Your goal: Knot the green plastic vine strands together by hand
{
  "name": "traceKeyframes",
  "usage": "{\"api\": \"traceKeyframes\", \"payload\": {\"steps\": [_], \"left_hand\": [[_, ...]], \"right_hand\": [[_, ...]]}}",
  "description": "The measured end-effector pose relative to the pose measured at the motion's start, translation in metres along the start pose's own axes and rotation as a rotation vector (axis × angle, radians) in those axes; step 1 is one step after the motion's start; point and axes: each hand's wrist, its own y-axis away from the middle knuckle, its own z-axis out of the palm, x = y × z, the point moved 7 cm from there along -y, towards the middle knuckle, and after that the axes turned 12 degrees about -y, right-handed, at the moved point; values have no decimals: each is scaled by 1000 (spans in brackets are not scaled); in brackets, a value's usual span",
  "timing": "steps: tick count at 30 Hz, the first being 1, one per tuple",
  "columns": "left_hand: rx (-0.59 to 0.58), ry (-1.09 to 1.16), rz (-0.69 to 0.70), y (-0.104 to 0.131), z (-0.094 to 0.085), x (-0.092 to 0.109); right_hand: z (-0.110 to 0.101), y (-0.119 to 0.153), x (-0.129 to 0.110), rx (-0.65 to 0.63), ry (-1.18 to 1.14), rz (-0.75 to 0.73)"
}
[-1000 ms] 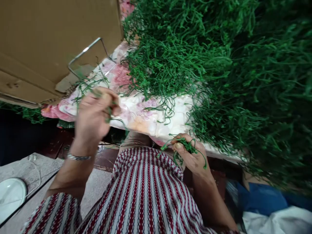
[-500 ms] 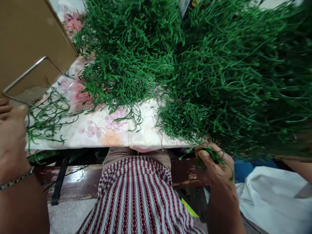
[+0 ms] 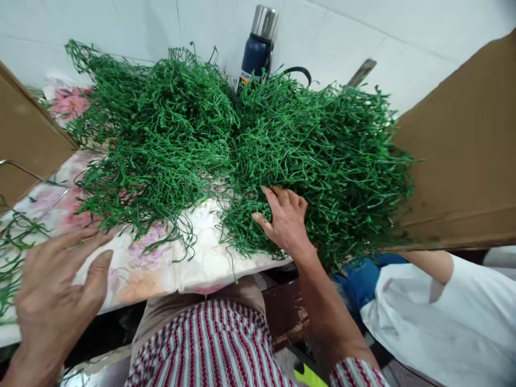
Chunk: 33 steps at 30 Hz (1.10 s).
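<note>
A large heap of thin, curly green stems (image 3: 322,145) with small knobbed tips lies on the flowered tablecloth (image 3: 201,269). My right hand (image 3: 284,217) reaches over the front of this heap, with thumb and index finger spread apart and the other fingertips touching the stems or partly hidden by them. No bunch shows in its grasp. At the left, my left hand (image 3: 60,290) hovers open above the cloth, its fingers stretched out and the thumb apart. A smaller scatter of green stems (image 3: 14,236) lies beside it at the left edge.
Behind the heap a dark blue flask (image 3: 258,51) stands against the white wall. Cardboard panels rise at the left (image 3: 28,123) and the right (image 3: 463,140). A bent metal wire frame (image 3: 24,169) sits at left. A person in a white garment (image 3: 439,317) is at right.
My right hand has moved from the table edge, where it held a few stems, up onto the heap with its fingers spread. The left hand has opened and moved right. The view has shifted.
</note>
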Motion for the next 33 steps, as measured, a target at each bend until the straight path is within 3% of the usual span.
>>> {"api": "traceKeyframes", "payload": {"steps": [4,13,15,18,22,33], "left_hand": [[-139,-146,146,8,14,17],[-236,-27,227,22,32,41],[-242,-41,232,27,35,42],[-247,-94,289,34,40,45],[-272,-234,385,41,51,51],[-409,-373,418,52,73,51]], "right_hand": [[6,7,2,-101,-32,-17],[-29,26,5,-155,8,-32],[-34,34,4,-135,23,-39],[-37,44,2,4,-3,-70],[-24,51,-3,138,-147,-207],[11,61,34,96,-30,-254]]}}
